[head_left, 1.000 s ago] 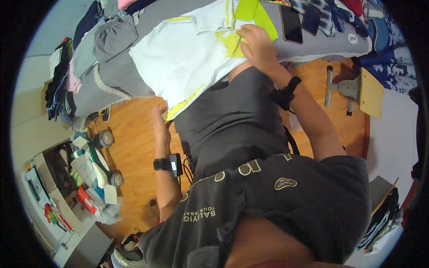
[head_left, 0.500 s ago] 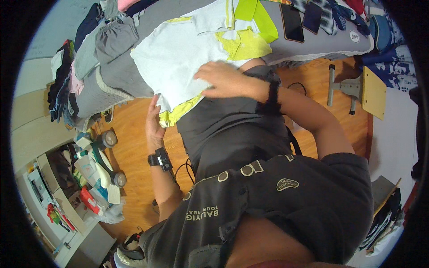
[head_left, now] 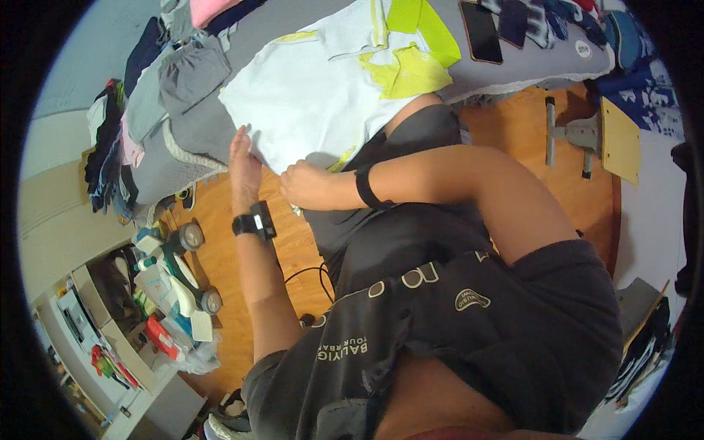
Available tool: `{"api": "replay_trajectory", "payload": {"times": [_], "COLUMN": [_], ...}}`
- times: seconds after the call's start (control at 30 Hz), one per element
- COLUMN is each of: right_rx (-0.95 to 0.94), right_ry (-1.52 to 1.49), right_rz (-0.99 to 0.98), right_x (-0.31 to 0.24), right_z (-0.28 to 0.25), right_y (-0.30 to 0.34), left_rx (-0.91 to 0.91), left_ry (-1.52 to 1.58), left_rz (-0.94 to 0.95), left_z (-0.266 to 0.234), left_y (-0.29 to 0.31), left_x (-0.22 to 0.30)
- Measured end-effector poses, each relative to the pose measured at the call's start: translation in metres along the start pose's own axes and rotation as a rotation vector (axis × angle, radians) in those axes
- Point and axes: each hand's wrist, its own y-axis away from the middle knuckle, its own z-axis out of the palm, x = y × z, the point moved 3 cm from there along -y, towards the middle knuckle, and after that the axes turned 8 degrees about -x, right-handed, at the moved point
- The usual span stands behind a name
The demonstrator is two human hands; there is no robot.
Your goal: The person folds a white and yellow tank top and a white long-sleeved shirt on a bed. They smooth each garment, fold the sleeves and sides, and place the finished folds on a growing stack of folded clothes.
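A bed [head_left: 537, 67] under a grey cover stretches across the top of the view, with a wooden floor [head_left: 513, 121] below its edge. The person's dark top [head_left: 447, 352] and dark shorts [head_left: 396, 227] fill the lower middle. Spread over the front of the bed, its near part reaching the person's legs, lies a white shirt [head_left: 301, 95] with yellow trim and a yellow-green patch of cloth at its right side. Grey shorts [head_left: 194, 73] lie to its left, and a flat lime-green piece [head_left: 434, 33] sits against its upper right; whether that piece belongs to the shirt I cannot tell. Two dark phones [head_left: 482, 33] rest farther right, side by side. At the shirt's near left edge is the left hand [head_left: 246, 163], opened out with its fingers nearly straight and close together, the tips at the fabric's edge; it does not grip the cloth. Just beside it, the right hand [head_left: 308, 185] is drawn into a loose fist around the near hem, a scrap of pale cloth showing below, its fingertips hidden. A black strap [head_left: 369, 188] circles the right wrist, and another, bearing a small dark box [head_left: 261, 220], the left.
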Motion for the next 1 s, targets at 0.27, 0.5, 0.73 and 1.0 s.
{"api": "replay_trajectory", "payload": {"times": [0.27,0.5,0.73,1.0], "right_rx": [0.179,0.707,0.808,0.661], "right_ry": [-1.24,-1.786,-1.468,-0.562], "right_rz": [0.348,0.573,1.328,1.433], "right_x": [0.076,0.126,0.16,0.17], "right_z": [-0.042,-0.054,0.0,-0.028], "right_y": [0.046,0.159,0.275,0.285], "left_rx": [-0.061,-0.297,-0.616,-0.28], "left_ry": [-0.276,-0.45,-0.609,-1.27], "left_rz": [-0.088,0.212,0.339,0.979], "left_z": [0.026,0.221,0.36,0.298], "left_y": [-0.07,-0.159,-0.178,-0.128], "left_x": [0.08,0.111,0.036,0.015]}}
